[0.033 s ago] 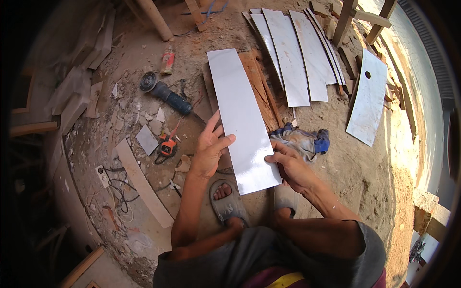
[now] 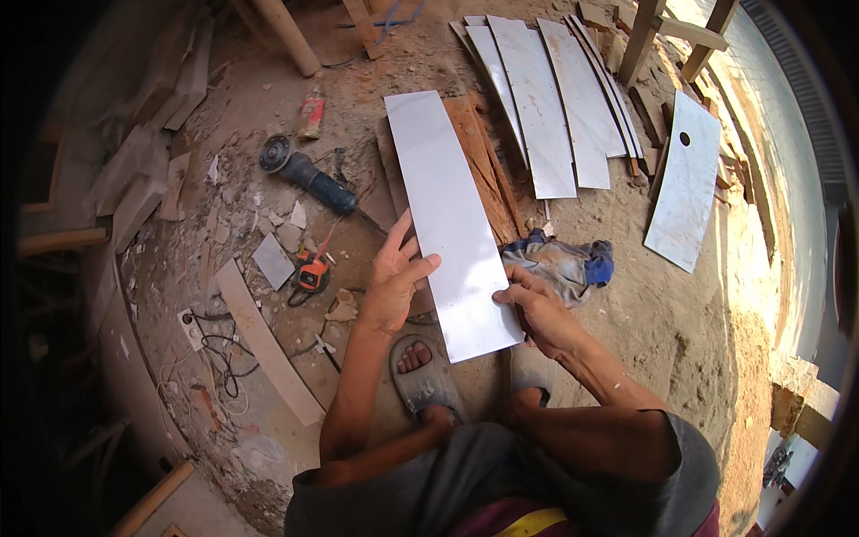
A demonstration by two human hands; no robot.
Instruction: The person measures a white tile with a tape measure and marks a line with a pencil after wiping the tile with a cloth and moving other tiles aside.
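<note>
I hold a long white glossy tile strip (image 2: 443, 197) in front of me, upright along the view. My left hand (image 2: 394, 282) grips its left edge, thumb on the face and fingers partly behind it. My right hand (image 2: 541, 313) pinches its lower right edge with the thumb on top. Beneath the strip is a brown wooden board (image 2: 479, 152). Left of it on the dusty ground lie an angle grinder (image 2: 313, 179), an orange tape measure (image 2: 309, 276) and a small square offcut (image 2: 273, 261).
Several tile strips (image 2: 546, 107) and one piece with a round hole (image 2: 680, 183) lie beyond. A crumpled cloth (image 2: 564, 264), a plastic bottle (image 2: 312, 112), rubble, cables and a long plank (image 2: 268, 340) surround my sandalled feet. Wooden posts (image 2: 640, 49) stand at the back.
</note>
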